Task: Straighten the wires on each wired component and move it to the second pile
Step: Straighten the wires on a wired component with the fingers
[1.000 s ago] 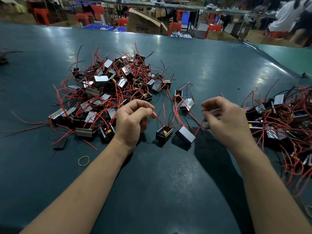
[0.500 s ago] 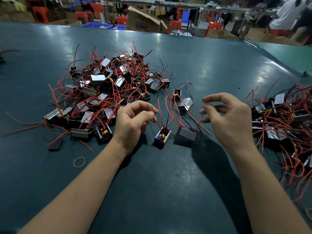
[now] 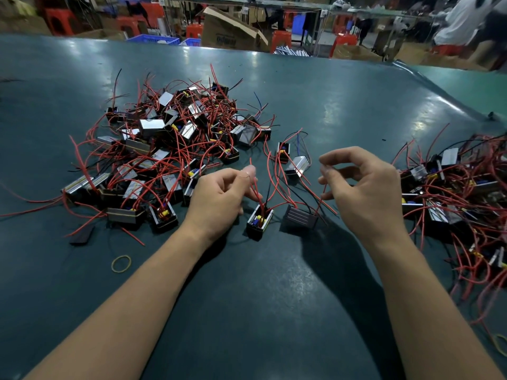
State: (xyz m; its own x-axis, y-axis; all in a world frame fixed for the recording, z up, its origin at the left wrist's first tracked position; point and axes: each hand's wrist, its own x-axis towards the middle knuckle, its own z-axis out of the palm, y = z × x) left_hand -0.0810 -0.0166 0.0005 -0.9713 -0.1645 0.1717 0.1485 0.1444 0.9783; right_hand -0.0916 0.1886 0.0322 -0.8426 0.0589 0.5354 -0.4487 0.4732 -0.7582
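- Since a second ago, the left hand (image 3: 219, 198) has been raised slightly, with a red wire (image 3: 255, 187) still pinched between thumb and forefinger and drawn upward from the component (image 3: 259, 221).
- The right hand (image 3: 367, 193) has let its wire go: its grip is now spread, fingers loosely curled around nothing, where a wire end was pinched before.
- The component stands on the table (image 3: 260, 297) at frame centre, between the hands; a second unit (image 3: 299, 219) lies just right of it, tipped onto its side since then.
- By this, one wire is judged pulled straight, with the others still bent, so the move is not yet due.
- The first pile (image 3: 170, 149) fills the centre left; the second pile (image 3: 461, 193) sits at the right edge, near the right hand.
- Open table lies in the lower centre; the far edge is well apart.
- A rubber band (image 3: 121, 263) lies at lower left.
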